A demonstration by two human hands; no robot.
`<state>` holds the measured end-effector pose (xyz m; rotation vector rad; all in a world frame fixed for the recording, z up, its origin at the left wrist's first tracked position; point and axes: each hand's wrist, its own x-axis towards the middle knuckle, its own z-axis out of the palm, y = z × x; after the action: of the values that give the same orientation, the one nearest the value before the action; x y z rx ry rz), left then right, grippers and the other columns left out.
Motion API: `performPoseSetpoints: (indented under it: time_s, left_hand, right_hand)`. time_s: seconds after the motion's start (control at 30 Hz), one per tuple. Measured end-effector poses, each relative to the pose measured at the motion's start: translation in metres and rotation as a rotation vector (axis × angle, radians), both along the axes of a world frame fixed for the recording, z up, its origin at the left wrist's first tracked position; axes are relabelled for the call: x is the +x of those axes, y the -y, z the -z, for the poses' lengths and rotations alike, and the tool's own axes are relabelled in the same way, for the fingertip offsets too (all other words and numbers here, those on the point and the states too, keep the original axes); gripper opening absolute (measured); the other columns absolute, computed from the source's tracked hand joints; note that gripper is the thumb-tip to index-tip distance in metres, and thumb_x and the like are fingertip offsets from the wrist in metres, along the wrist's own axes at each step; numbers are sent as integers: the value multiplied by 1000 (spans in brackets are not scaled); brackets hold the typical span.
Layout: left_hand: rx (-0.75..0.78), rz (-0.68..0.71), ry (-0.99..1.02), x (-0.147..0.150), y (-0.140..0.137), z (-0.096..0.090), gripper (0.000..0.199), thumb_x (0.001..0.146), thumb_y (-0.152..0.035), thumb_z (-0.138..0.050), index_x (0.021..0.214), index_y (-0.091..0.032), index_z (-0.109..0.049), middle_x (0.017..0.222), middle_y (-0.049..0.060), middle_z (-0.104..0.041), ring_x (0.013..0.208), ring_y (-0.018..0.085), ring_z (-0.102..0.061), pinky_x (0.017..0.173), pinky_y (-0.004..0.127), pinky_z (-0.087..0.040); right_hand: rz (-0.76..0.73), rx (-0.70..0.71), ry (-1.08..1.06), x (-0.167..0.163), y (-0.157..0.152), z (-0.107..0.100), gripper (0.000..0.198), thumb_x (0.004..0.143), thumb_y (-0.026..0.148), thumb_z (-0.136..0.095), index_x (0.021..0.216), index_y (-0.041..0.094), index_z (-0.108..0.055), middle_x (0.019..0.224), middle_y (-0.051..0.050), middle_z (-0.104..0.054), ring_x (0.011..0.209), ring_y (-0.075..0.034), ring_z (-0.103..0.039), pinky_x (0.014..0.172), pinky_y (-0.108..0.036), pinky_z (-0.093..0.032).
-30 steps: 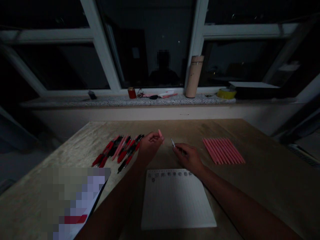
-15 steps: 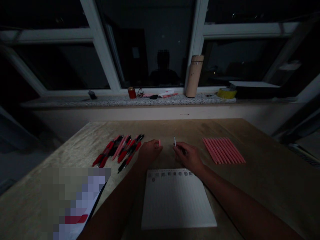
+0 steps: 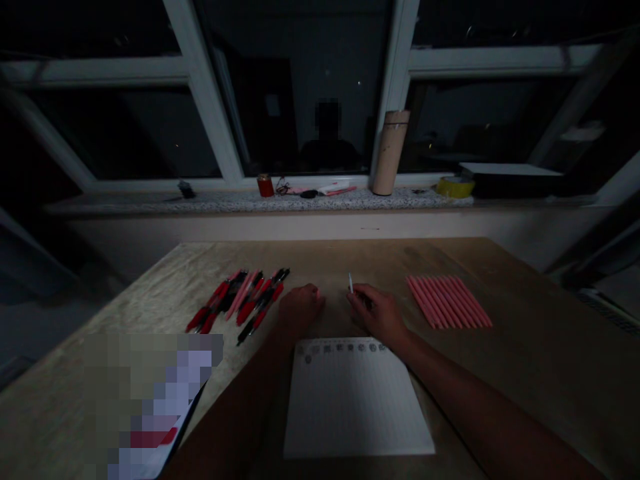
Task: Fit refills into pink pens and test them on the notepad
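Note:
Above the notepad's top edge, my left hand [image 3: 301, 305] is closed around a small pink pen part [image 3: 317, 294], mostly hidden by the fingers. A short gap away, my right hand [image 3: 379, 311] pinches a slim pen [image 3: 351, 283], its thin pale end pointing up; the rest is hidden in the hand. The lined notepad [image 3: 359, 407] lies just below both hands, with a row of small dark scribbles along its top and one more beneath. To the right, several pink pens [image 3: 449, 302] lie side by side in a neat row.
Left of my left hand lies a loose group of red, black and pink pens [image 3: 250, 300]. A blurred-out flat item [image 3: 165, 407] sits at the table's front left. Along the windowsill stand a red can [image 3: 265, 186], a tan flask [image 3: 391, 153] and yellow tape [image 3: 455, 187].
My left hand has turned slightly, and less of the pink part shows above its fingers. My right hand keeps its place with the pen.

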<state>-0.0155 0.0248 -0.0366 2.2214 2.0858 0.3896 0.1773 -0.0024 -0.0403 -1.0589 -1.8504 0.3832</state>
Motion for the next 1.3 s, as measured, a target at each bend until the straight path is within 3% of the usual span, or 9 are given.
performPoseSetpoints:
  time_s: [0.2,0.37,0.47,0.53,0.87,1.03,1.2,1.3]
  left_hand:
    - [17,21,139,-6,1,-15,32,81,-42,-49,96,-18,-66,76,6,-70,79,20,-64,67,27,-44]
    - [55,183,564,-1,7,-39,32,80,-39,-50,97,-16,-63,55,-1,-63,55,13,-59,56,22,-45]
    - [51,283,822,9,15,-53,32,76,-36,-55,97,-13,-63,62,-1,-64,49,9,-55,50,20,-44]
    - [54,306,887,14,20,-58,31,73,-33,-59,95,-13,-64,66,0,-64,50,8,-54,50,19,-43]
    - [-18,277,925,7,12,-51,28,75,-38,-58,86,-14,-65,51,-2,-59,43,9,-52,44,20,-41]
    - [122,207,1025,-3,1,-40,27,69,-36,-63,82,-12,-66,62,2,-66,56,11,-59,54,21,-45]
    - [52,172,761,-7,-9,-15,25,77,-35,-55,87,-15,-66,52,-1,-62,54,13,-57,56,23,-45]
    - [110,238,513,-2,-13,-6,16,76,-27,-56,81,-18,-68,69,2,-68,66,14,-60,68,26,-46]
  right_hand:
    - [-2,45,0,0,-1,0,20,87,30,-52,94,16,-65,77,-5,-67,63,-13,-58,62,-24,-45]
    - [-13,96,-7,2,-3,3,22,88,31,-51,98,18,-66,84,-6,-68,66,-14,-59,65,-25,-47]
    - [-22,105,29,2,-2,1,24,89,31,-49,99,19,-66,83,-6,-68,68,-14,-60,67,-26,-46]
    - [-31,106,56,2,-1,-2,24,89,31,-48,99,20,-67,79,-5,-67,68,-15,-59,67,-26,-46]
    - [11,140,144,5,-4,-1,24,89,29,-47,96,19,-68,83,-7,-68,75,-17,-61,72,-29,-46]
    - [87,121,153,9,-8,2,22,88,27,-50,94,18,-68,81,-7,-68,74,-18,-61,72,-29,-46]
    - [118,126,147,10,-9,1,21,87,27,-50,94,19,-68,82,-7,-69,76,-18,-61,74,-31,-46]
    - [121,127,157,9,-9,2,21,88,28,-49,93,19,-68,84,-7,-69,77,-19,-62,76,-32,-46]
